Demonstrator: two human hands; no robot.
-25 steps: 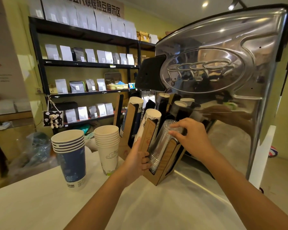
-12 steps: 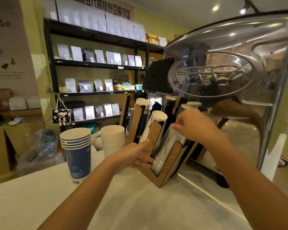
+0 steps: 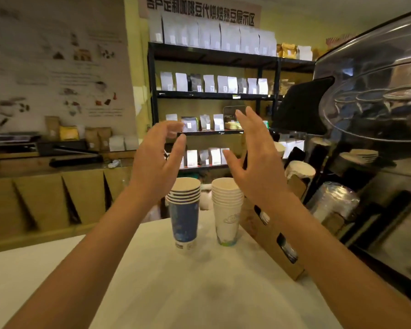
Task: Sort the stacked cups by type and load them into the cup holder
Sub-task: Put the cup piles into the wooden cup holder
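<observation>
Head view: both hands have left the cup holder [image 3: 273, 243] and now hover empty, fingers spread, left hand [image 3: 156, 162] above the blue cups [image 3: 184, 210], right hand [image 3: 256, 167] above the white cups [image 3: 227, 207] on the tabletop [image 3: 176, 288]. They probably load next. Farther holder slots are blurred.

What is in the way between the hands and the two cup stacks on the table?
Nothing visible. The left hand and right hand are open in the air above the blue cup stack and white cup stack, with only empty space below them.
</observation>
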